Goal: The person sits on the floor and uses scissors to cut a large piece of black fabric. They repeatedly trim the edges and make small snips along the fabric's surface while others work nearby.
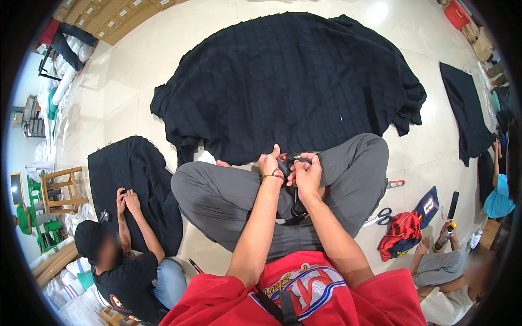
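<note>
Black cloth [288,81] lies on the floor [125,81] before us; our left hand [269,165] and right hand [306,176] seem to pinch dark material [291,162], likely close handwork; the next move calls for steadiness.

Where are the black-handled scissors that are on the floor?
Head view, right side: the scissors lie on the floor just right of the wearer's right leg, beside the red-and-navy bundle.

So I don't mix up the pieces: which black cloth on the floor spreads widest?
The large cloth in the middle, straight ahead; the left cloth and right cloth look much smaller.
</note>
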`<move>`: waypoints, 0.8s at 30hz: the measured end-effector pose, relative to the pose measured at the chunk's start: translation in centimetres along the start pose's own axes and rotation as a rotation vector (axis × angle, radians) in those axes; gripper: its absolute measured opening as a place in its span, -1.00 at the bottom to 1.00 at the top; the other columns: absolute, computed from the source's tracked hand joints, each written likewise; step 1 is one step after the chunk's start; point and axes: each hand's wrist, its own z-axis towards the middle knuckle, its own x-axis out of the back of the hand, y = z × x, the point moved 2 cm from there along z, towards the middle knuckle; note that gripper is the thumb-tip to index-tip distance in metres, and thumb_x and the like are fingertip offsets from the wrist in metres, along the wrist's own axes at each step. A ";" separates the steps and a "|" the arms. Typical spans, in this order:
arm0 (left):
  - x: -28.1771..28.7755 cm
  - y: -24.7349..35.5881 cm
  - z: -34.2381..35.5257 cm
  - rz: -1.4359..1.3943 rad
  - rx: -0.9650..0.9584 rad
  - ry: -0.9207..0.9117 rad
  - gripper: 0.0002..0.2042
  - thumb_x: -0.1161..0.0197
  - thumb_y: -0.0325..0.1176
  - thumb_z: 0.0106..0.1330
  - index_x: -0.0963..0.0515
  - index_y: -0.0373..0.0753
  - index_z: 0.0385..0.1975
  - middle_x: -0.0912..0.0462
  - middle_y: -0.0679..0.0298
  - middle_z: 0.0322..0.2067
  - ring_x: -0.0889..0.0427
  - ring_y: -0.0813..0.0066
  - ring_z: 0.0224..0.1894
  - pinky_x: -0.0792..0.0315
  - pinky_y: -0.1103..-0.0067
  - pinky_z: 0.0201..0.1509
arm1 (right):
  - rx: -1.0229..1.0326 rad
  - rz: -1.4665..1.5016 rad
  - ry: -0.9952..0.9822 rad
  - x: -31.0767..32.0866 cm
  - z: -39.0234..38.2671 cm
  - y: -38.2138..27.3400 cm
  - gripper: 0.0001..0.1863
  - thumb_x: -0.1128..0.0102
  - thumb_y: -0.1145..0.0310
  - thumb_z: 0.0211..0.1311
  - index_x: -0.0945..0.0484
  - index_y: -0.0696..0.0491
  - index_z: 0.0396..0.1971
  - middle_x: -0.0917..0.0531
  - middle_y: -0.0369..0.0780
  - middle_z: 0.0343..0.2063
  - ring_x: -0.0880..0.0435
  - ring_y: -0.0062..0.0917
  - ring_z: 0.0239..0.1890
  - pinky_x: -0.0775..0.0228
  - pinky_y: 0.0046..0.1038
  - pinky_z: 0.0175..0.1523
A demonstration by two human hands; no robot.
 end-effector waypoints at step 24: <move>-0.1 0.0 0.1 -0.064 -0.030 -0.017 -0.74 -0.43 -0.42 0.28 -0.40 -0.29 -0.39 -0.58 0.16 -0.55 -0.56 0.36 -0.56 -0.49 0.46 -0.44 | 0.520 -0.593 0.007 -0.8 0.8 -0.2 -0.93 -0.27 0.52 0.22 -0.61 0.22 -0.35 -0.68 -0.09 -0.59 -0.68 -0.43 -0.56 -0.46 -0.38 -0.42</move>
